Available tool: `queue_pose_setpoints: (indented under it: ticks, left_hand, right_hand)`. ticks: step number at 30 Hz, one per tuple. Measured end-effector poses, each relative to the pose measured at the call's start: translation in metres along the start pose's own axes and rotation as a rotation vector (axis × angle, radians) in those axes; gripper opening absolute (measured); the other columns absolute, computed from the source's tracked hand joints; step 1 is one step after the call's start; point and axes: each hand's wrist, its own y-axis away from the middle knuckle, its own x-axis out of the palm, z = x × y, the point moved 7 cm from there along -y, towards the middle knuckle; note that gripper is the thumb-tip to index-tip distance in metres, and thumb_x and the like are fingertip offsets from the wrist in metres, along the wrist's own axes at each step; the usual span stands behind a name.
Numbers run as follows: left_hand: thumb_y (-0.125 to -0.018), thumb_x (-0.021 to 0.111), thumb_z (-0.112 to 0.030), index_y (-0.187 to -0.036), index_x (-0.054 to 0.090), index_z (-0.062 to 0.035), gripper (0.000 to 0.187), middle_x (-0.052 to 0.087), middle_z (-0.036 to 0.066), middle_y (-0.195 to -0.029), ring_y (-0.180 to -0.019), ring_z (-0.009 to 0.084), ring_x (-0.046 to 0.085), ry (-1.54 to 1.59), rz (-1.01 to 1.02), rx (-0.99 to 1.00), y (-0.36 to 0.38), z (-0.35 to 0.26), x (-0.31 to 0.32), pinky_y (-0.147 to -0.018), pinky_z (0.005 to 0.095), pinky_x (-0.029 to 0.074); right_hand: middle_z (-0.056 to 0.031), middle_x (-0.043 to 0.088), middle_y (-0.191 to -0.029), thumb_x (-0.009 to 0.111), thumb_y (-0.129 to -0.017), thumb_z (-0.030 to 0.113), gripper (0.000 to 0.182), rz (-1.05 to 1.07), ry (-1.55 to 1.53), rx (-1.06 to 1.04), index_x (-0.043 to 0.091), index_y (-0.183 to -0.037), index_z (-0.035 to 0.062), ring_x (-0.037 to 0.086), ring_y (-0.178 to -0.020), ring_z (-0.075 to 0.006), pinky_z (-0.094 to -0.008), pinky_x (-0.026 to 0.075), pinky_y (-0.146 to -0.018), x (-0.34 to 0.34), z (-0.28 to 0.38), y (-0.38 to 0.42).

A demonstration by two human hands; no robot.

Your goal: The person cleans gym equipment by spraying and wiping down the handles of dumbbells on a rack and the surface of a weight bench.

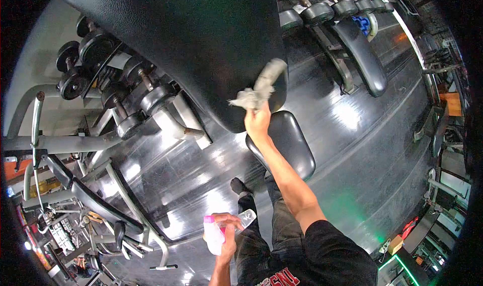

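Note:
My right hand (258, 122) is closed around a crumpled whitish cloth (256, 92), its upper end blurred. The cloth lies over the lower part of a black padded backrest (201, 50) that fills the top middle of the view. Just below that hand is a separate black seat pad (289, 145). Low in the view, my left hand (226, 233) grips a spray bottle with a pink and white spray head (214, 238) and a clear body (246, 218), held tilted in front of my legs.
Dumbbells (121, 110) rest on a rack at the left, and more dumbbells (317, 13) line the upper right. Another black bench (359, 60) stands there. Metal-framed gym equipment (103, 205) fills the lower left. A glossy dark floor (347, 185) runs between them.

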Motion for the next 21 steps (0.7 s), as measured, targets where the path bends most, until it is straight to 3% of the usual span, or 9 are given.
queue_pose_setpoints:
  ticks: [1,4,9,10,11,13,16,18,21]
  left_hand:
    - [-0.093,0.056,-0.015,-0.108,0.046,-0.0015,0.022,0.053,0.013,-0.088,-0.066,0.0235,0.061,0.053,-0.014,0.019,0.000,0.001,-0.002,-0.061,0.0363,0.052]
    - [-0.090,0.059,-0.010,-0.107,0.049,-0.0002,0.022,0.055,0.015,-0.088,-0.068,0.0241,0.063,0.108,-0.037,0.046,0.002,-0.002,-0.009,-0.059,0.0353,0.053]
    - [-0.090,0.060,-0.011,-0.106,0.048,0.0004,0.023,0.055,0.015,-0.088,-0.067,0.0240,0.063,0.154,-0.079,0.028,0.006,0.001,-0.023,-0.058,0.0348,0.053]
    - [-0.090,0.060,-0.012,-0.105,0.048,0.0007,0.023,0.055,0.016,-0.087,-0.067,0.0241,0.063,0.161,-0.091,0.024,0.006,0.003,-0.026,-0.057,0.0344,0.053]
    - [-0.090,0.061,-0.013,-0.104,0.048,0.0010,0.023,0.055,0.016,-0.087,-0.067,0.0242,0.063,0.165,-0.103,0.016,0.007,0.006,-0.028,-0.056,0.0341,0.053]
    - [-0.090,0.061,-0.013,-0.104,0.049,0.0012,0.023,0.056,0.016,-0.087,-0.067,0.0241,0.063,0.148,-0.114,0.033,0.008,0.008,-0.031,-0.055,0.0335,0.053]
    - [-0.089,0.061,-0.013,-0.102,0.050,0.0013,0.022,0.057,0.017,-0.086,-0.065,0.0235,0.063,0.113,-0.109,0.086,0.007,-0.001,-0.037,-0.054,0.0326,0.052]
    - [-0.089,0.061,-0.013,-0.101,0.050,0.0012,0.021,0.058,0.018,-0.085,-0.064,0.0230,0.064,0.107,-0.098,0.123,0.004,-0.011,-0.036,-0.054,0.0323,0.052]
    - [-0.089,0.061,-0.013,-0.101,0.052,0.0017,0.021,0.060,0.018,-0.084,-0.060,0.0216,0.063,0.139,-0.079,0.121,-0.001,-0.019,-0.033,-0.053,0.0315,0.051]
  right_hand:
    - [-0.0206,0.036,-0.145,0.057,-0.073,-0.004,0.072,0.006,-0.001,-0.091,0.036,-0.141,0.0041,0.034,-0.135,-0.0356,-0.0382,0.033,-0.109,0.002,0.036,-0.010]
    - [-0.0189,0.026,-0.151,0.055,-0.059,-0.010,0.091,0.160,0.250,-0.282,0.030,-0.145,0.0060,0.025,-0.139,-0.0367,-0.0391,0.030,-0.112,0.003,0.074,-0.022]
    - [-0.0191,0.014,-0.154,0.056,-0.078,-0.007,0.078,0.085,0.291,-0.004,0.022,-0.147,0.0051,0.020,-0.141,-0.0324,-0.0335,0.028,-0.112,-0.006,-0.031,0.025]
    - [-0.0215,0.026,-0.150,0.053,-0.084,-0.004,0.071,0.012,0.234,0.140,0.020,-0.147,0.0037,0.033,-0.135,-0.0336,-0.0338,0.035,-0.107,-0.006,-0.060,0.038]
    - [-0.0231,0.046,-0.137,0.051,-0.091,0.008,0.052,-0.093,0.141,0.454,0.035,-0.140,-0.0001,0.047,-0.123,-0.0378,-0.0372,0.041,-0.099,-0.004,-0.107,0.059]
    - [-0.0244,0.064,-0.109,0.045,-0.097,0.031,0.041,0.061,0.375,0.909,0.059,-0.107,-0.0059,0.061,-0.102,-0.0350,-0.0398,0.045,-0.087,0.005,-0.153,0.084]
    - [-0.0227,0.065,-0.101,0.046,-0.098,0.033,0.043,-0.324,-0.173,0.900,0.058,-0.108,-0.0072,0.062,-0.089,-0.0315,-0.0391,0.045,-0.083,0.012,-0.145,0.084]
    - [-0.0220,0.064,-0.105,0.047,-0.098,0.032,0.041,-0.230,-0.050,0.823,0.057,-0.114,-0.0049,0.061,-0.098,-0.0333,-0.0389,0.045,-0.086,0.011,-0.095,0.063]
    - [-0.0227,0.059,-0.119,0.051,-0.095,0.018,0.035,-0.164,0.022,0.292,0.053,-0.123,-0.0023,0.054,-0.115,-0.0378,-0.0400,0.041,-0.096,0.017,0.006,0.027]
